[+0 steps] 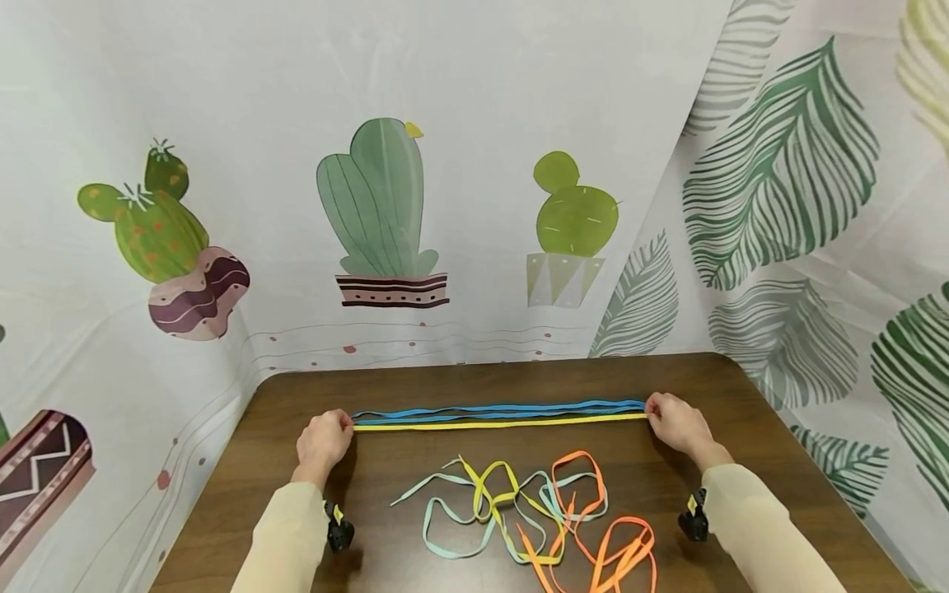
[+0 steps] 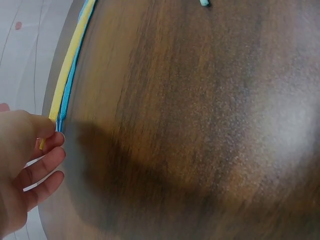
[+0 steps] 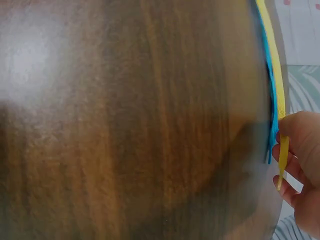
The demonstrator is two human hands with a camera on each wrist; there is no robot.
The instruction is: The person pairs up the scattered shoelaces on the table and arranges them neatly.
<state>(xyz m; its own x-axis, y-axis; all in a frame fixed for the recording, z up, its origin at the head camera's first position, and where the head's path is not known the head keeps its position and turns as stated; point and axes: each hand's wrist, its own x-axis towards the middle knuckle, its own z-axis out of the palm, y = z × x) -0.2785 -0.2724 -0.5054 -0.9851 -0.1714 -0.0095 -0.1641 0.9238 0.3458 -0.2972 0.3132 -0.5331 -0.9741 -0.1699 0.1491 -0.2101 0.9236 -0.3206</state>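
A yellow shoelace [image 1: 500, 424] is drawn straight across the back of the table between both hands. My left hand [image 1: 324, 441] pinches one end, its tip poking out below the thumb in the left wrist view. My right hand [image 1: 678, 424] pinches the other end, whose tail [image 3: 283, 160] hangs past the fingers. Blue shoelaces [image 1: 474, 409] lie lengthwise right beside the yellow one. Blue lace tips [image 2: 60, 125] reach the left fingertips; whether those fingers hold them too, I cannot tell. Near the right fingers, blue ends [image 3: 270, 150] stick out.
On the brown wooden table [image 1: 296, 395], closer to me, loose laces lie tangled: a yellow one [image 1: 507, 497], pale mint ones [image 1: 445, 548] and orange ones [image 1: 623, 548]. A cloth printed with cacti and leaves [image 1: 474, 214] hangs behind the table.
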